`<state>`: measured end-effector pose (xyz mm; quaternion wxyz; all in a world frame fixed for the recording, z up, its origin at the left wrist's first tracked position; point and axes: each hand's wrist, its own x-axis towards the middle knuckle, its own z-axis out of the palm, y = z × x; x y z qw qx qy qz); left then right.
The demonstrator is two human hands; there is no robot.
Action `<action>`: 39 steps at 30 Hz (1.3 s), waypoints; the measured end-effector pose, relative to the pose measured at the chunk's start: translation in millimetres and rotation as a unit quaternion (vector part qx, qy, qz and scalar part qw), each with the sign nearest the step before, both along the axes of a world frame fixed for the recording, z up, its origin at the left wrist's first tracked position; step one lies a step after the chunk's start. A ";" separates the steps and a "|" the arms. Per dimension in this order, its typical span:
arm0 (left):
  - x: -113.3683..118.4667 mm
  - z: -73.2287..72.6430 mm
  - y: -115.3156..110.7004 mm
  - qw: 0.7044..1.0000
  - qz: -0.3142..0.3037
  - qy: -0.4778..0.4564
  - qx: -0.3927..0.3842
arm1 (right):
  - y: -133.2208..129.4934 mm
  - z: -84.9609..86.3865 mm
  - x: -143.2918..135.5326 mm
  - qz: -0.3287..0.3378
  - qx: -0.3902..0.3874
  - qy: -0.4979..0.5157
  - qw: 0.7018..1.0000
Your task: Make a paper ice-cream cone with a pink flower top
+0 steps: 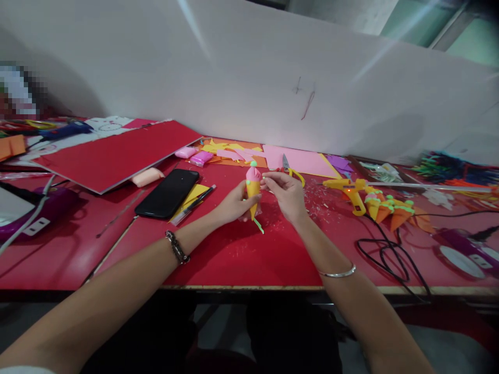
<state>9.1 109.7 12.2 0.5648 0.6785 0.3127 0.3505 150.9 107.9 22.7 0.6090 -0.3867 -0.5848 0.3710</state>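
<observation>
Count one left hand, one right hand, one dark bracelet, one silver bangle. Tally one hand-held cone, at least three grouped cones. Log two pink packets, one phone, one yellow glue gun, two purple power strips, one red board.

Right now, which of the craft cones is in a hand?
The yellow cone with the pink top, held upright in the left hand. The other cones lie on the right, beside the glue gun.
</observation>
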 end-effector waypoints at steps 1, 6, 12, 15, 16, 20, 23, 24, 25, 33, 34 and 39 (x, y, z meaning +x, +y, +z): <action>0.3 -0.7 -0.1 1.000 0.010 0.006 0.000 | -1.7 1.1 -1.2 -0.006 0.015 -0.020 1.000; 2.6 -2.5 -1.3 1.000 0.020 0.001 0.003 | -6.6 4.1 -6.0 -0.038 0.096 -0.116 0.988; 4.0 -5.1 -2.3 1.000 0.015 -0.005 0.023 | -6.2 3.2 -5.2 -0.045 0.118 -0.147 0.981; 4.2 -6.1 -1.8 0.999 0.015 -0.008 0.032 | -6.4 2.9 -4.9 -0.037 0.119 -0.151 0.981; 4.2 -6.2 -1.7 0.999 0.013 -0.008 0.035 | -6.5 2.9 -4.9 -0.035 0.120 -0.151 0.981; 3.8 -6.6 -1.6 0.999 0.013 -0.009 0.043 | -6.5 3.4 -4.8 -0.038 0.117 -0.152 0.981; 3.8 -6.5 -1.7 0.999 0.012 -0.011 0.045 | -5.6 2.6 -4.9 -0.043 0.111 -0.144 0.982; 3.8 -6.3 -1.8 0.999 0.012 -0.013 0.045 | -4.9 1.9 -5.1 -0.044 0.108 -0.134 0.984; 3.8 -5.9 -1.8 0.999 0.012 -0.015 0.044 | -4.1 1.0 -5.3 -0.043 0.102 -0.121 0.986; 3.7 -4.9 -1.7 0.999 0.012 -0.034 0.040 | 2.1 -4.2 -7.4 0.025 -0.024 0.046 0.998; 3.7 -5.3 -1.5 0.999 0.011 -0.034 0.041 | 1.9 -4.0 -7.6 0.037 -0.048 0.060 0.996; 3.6 -6.7 -0.8 0.999 0.008 -0.031 0.043 | -0.3 -2.5 -9.2 0.078 -0.113 0.080 0.987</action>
